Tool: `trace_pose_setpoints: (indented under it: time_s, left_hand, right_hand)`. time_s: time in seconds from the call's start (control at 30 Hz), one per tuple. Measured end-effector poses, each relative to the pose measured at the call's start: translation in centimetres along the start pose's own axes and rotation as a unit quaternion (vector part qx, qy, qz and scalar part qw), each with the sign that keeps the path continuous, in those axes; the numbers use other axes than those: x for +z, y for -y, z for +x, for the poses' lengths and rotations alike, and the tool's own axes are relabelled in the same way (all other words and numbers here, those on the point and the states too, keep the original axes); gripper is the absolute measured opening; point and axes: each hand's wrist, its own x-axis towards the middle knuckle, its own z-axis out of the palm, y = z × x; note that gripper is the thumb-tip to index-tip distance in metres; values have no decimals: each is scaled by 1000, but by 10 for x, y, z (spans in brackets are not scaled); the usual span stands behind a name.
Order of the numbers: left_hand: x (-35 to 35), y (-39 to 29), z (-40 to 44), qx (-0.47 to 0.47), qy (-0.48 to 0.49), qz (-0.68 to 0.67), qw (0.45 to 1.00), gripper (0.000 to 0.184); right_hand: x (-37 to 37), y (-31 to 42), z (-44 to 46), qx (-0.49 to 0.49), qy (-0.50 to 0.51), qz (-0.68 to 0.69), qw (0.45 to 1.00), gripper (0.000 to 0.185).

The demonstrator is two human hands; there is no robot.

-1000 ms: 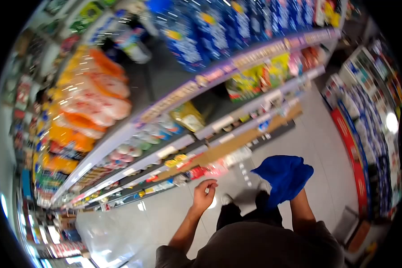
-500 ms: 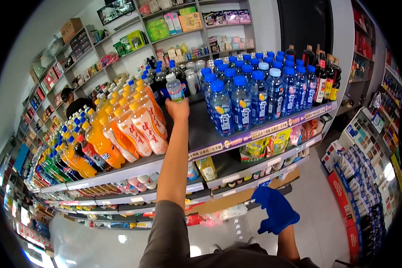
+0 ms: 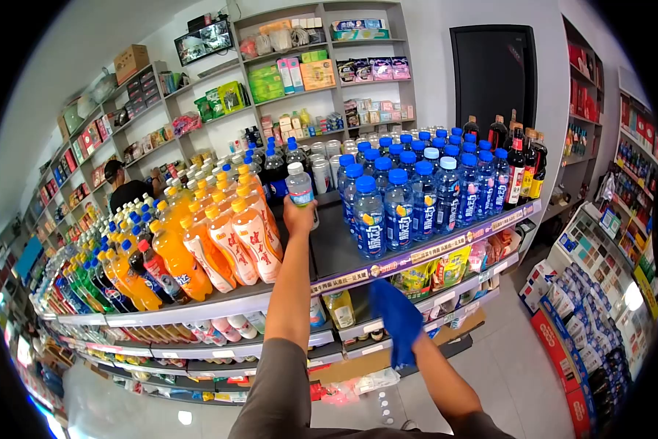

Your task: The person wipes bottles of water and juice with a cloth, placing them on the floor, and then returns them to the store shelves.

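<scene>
My left hand (image 3: 297, 216) reaches over the top shelf and is closed around a clear drink bottle (image 3: 300, 186) with a white cap and a pink-and-blue label. The bottle is upright; whether its base touches the shelf is hidden. Beside it on the left stand orange-and-white bottles (image 3: 259, 233), and behind it dark bottles with blue caps (image 3: 274, 170). To its right are rows of blue-capped drink bottles (image 3: 398, 214). A blue cloth (image 3: 396, 314) covers my right hand, in front of the shelf's edge; the fingers are hidden and the cloth is blurred.
The top shelf (image 3: 333, 252) shows a bare dark strip between the two bottle groups. Silver cans (image 3: 322, 174) stand behind. Dark sauce bottles (image 3: 516, 164) fill the right end. A person in dark clothes (image 3: 128, 186) is at the back left. Red boxes (image 3: 556, 355) stand on the floor at right.
The blue cloth on my right hand has moved up and left, nearer the shelf edge. My left hand still grips the bottle. The view has tilted slightly upward.
</scene>
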Motion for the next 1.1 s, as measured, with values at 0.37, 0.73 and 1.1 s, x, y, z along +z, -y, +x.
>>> trace_pose_setpoints:
  time_s: [0.37,0.73,1.1]
  left_hand:
    - [-55,25,-67,96,223,-240,940,35]
    - [-234,-162,-230,326,224,-73,916,79]
    - [-288,-130,-386,170,316,-87,929,109]
  right_hand:
    - [159,68,180,34,-76,-239,967,75]
    - [193,192,-20,-323,-6,-82,943,54]
    - [140,186,-116,-69,186,90,976,78]
